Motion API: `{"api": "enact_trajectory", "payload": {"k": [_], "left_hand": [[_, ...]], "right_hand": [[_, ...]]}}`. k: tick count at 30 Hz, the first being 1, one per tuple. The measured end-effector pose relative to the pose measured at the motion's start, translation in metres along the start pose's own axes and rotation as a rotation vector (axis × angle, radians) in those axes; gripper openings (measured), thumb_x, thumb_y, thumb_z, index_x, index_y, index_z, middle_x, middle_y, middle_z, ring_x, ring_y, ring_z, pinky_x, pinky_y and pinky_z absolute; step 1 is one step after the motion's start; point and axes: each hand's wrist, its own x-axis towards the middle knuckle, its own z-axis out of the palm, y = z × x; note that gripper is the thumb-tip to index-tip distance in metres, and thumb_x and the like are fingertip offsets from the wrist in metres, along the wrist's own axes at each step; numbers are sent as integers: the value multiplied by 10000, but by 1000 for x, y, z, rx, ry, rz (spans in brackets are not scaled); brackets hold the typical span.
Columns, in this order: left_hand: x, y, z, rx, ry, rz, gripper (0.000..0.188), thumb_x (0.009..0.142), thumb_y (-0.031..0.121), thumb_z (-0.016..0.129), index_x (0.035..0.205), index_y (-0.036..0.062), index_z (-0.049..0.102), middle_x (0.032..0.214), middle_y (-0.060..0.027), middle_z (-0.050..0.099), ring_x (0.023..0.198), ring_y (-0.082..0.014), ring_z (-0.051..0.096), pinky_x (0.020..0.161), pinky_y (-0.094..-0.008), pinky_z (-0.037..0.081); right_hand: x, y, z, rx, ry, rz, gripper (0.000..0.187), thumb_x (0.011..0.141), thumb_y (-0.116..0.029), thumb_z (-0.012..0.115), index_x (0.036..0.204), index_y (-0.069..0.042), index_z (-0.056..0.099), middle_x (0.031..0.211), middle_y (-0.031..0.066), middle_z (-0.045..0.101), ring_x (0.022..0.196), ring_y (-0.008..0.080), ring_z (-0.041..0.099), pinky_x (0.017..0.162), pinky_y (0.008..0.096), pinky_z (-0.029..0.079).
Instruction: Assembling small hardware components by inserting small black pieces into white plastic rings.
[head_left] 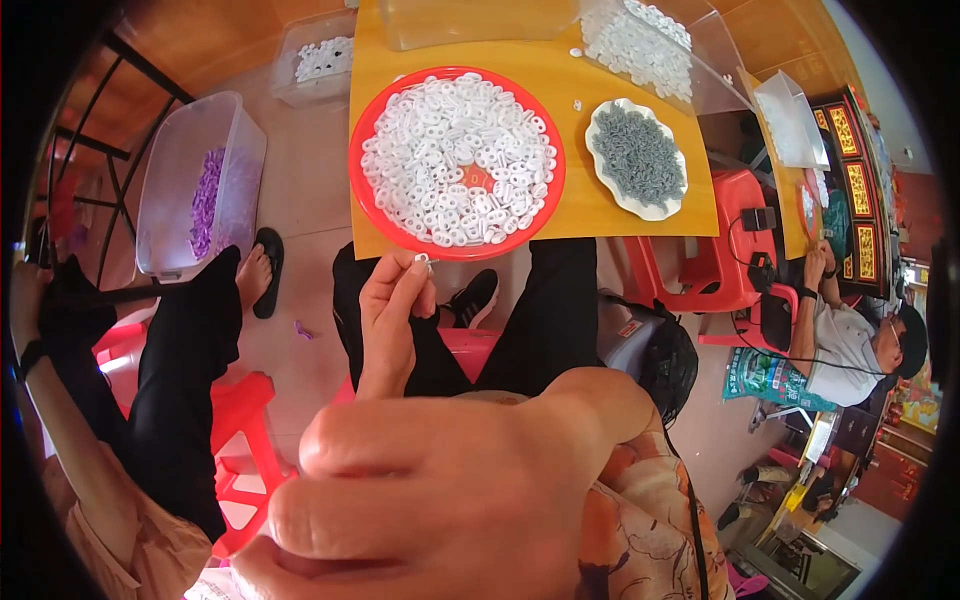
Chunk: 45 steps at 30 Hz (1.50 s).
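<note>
Below the near rim of a round red tray, my left hand pinches a small white plastic piece between thumb and fingertips. Many similar white two-holed pieces fill the tray, and a patch of its printed bottom shows among them. My right hand is raised close to the camera and looms large, its fingers curled in. Its fingertips are out of sight, so whatever they may hold is hidden. Right of the tray, a white scalloped plate carries a heap of small grey pieces.
The yellow table ends just above my knees. A clear bin of white pieces stands at its back right. On the floor at left is a clear tub with purple pieces. People sit at both sides; red stools stand nearby.
</note>
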Motion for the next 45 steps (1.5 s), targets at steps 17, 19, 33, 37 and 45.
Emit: {"api": "enact_trajectory", "payload": {"k": [17,19,33,37,45], "left_hand": [[-1,5,-7,3,23,22,105,1080,138,592,1016,61,624,785,7,569,628,-67,483,589,-233,359],[-1,6,-10,-3,46,46,107,1082,137,586,1016,60,620,788,5,567,630,-72,487,586,-235,356],[2,11,-15,-34,36,23,112,1079,143,602,1001,70,633,711,33,555,626,-45,467,594,-225,347],[2,17,-14,-44,42,36,114,1079,142,601,1000,66,633,703,32,555,623,-42,467,590,-223,346],[3,15,-21,-49,5,44,90,1087,135,584,1047,63,621,750,3,565,624,-69,492,576,-226,355]], "right_hand": [[16,40,-28,-89,54,-470,53,781,-100,705,756,-90,659,789,11,596,614,164,529,539,288,407],[9,42,-23,-139,38,-411,39,769,-88,714,774,-94,676,740,0,567,596,154,517,541,284,412],[-95,138,-83,-753,-35,588,128,926,46,674,1025,16,750,975,161,726,843,310,713,758,368,560],[-109,183,-79,-792,-161,687,141,900,-22,727,1034,-8,771,970,168,729,887,365,718,799,434,568],[-112,214,-63,-960,-409,807,115,890,-97,756,982,-30,777,970,163,719,946,386,710,816,489,559]]}}
